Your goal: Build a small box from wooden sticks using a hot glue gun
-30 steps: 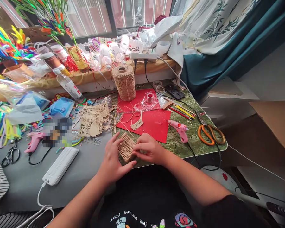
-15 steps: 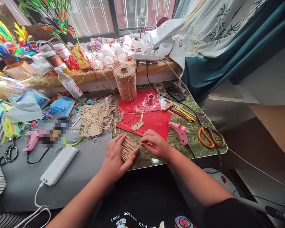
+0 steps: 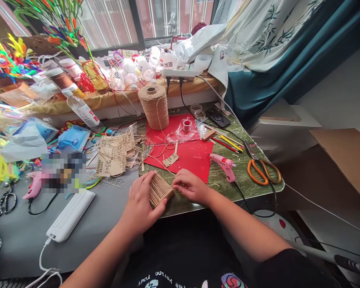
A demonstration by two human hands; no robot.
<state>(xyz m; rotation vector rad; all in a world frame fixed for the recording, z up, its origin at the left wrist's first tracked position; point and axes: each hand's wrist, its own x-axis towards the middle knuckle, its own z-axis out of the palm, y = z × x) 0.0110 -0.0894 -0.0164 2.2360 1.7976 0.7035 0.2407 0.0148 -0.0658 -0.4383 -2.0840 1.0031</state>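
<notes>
The left hand [image 3: 139, 200] grasps a small twine-wrapped block [image 3: 159, 190] at the near edge of the green worktop [image 3: 243, 180]. The right hand [image 3: 190, 186] is curled at the block's right edge, fingertips bunched; whether they pinch a strand I cannot tell. Beyond, a twine spool [image 3: 153, 109] stands upright, and a pink glue gun [image 3: 226, 166] lies near the right hand.

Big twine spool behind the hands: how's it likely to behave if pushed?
The twine spool stands upright, taller than wide, so a high push may tip it. Once down, its round side would probably roll. Its fibrous-looking wound surface should grip well.
</notes>
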